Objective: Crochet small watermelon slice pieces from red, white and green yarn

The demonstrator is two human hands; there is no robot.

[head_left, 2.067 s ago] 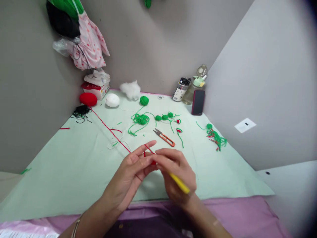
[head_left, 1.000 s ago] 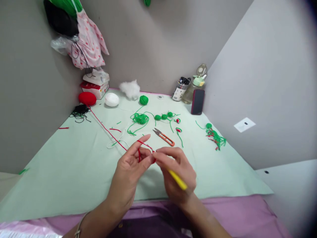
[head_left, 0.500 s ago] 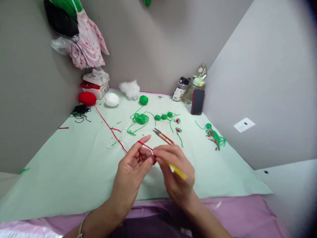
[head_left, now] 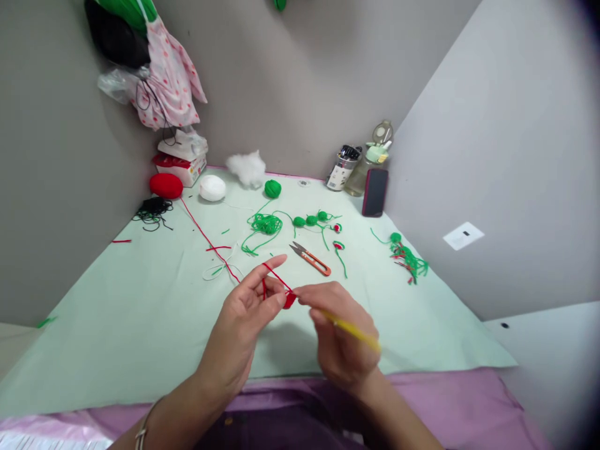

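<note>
My left hand (head_left: pixel 250 306) pinches a small red crochet piece (head_left: pixel 289 300) between thumb and fingers, its index finger raised with red yarn (head_left: pixel 277 275) looped over it. That yarn runs back across the table to a red yarn ball (head_left: pixel 166 186) at the far left. In my right hand (head_left: pixel 344 331) is a crochet hook (head_left: pixel 357 333) with a yellow handle. The hook's tip meets the red piece, though my fingers partly hide it. Beyond my hands lie orange thread snips (head_left: pixel 312 259) with their blades apart.
A tangle of green yarn (head_left: pixel 265 224), small green crochet balls (head_left: pixel 311 220) and a green yarn ball (head_left: pixel 272 189) lie mid-table. Behind are a white yarn ball (head_left: pixel 212 188) and stuffing (head_left: pixel 247 169). A phone (head_left: pixel 375 192) leans at back right, near a pen cup (head_left: pixel 342 170). Green-red scraps (head_left: pixel 409 259) lie right.
My right hand has swung slightly right, tilting the hook's handle flatter and farther out. More of the red piece now shows. The red strand from the ball has shifted on the table.
</note>
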